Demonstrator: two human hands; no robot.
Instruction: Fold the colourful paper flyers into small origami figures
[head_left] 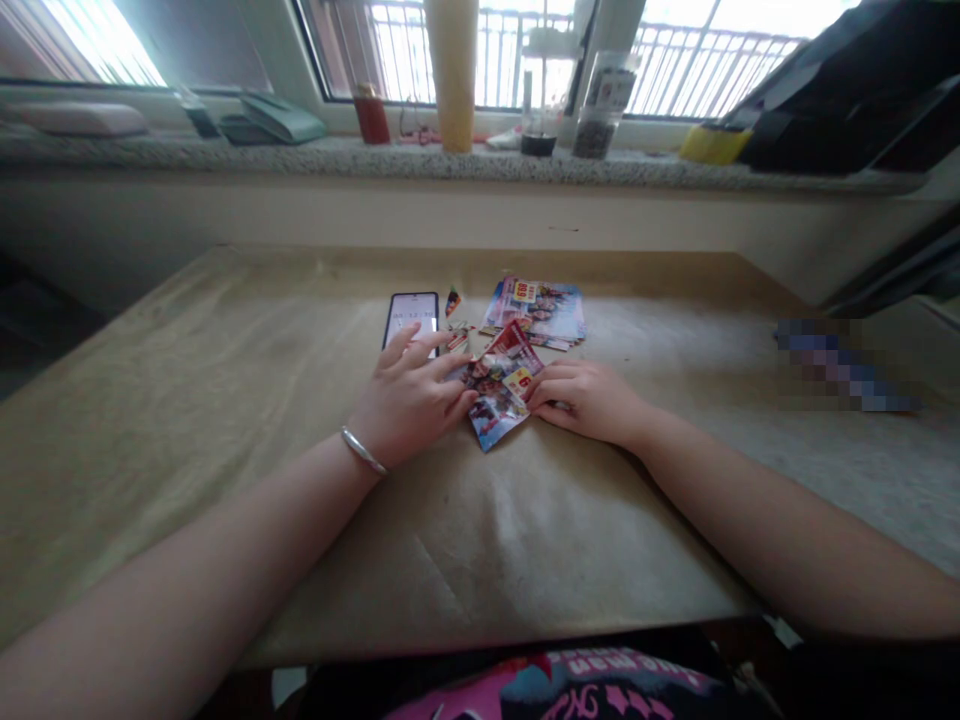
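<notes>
A small glossy printed leaflet [496, 400] with pictures and a yellow number patch lies at a slant on the table between my hands. My right hand [581, 397] has its fingers closed on the leaflet's right edge. Spread out flat, my left hand [416, 390] rests at its left edge, with the thumb and a finger touching it. The other fingers of that hand reach over the lower part of a phone [412, 312], which shows digits on its screen. Just beyond the leaflet is a pile of similar printed leaflets [551, 312].
Small printed scraps [453, 300] lie beside the phone. A cloth-like cover [480, 560] spans the table [300, 290]. Behind it, a stone windowsill [285, 155] holds a red jar [371, 115], a tall yellow cylinder [455, 80] and clear containers [596, 120]. A blurred object [840, 365] lies far right.
</notes>
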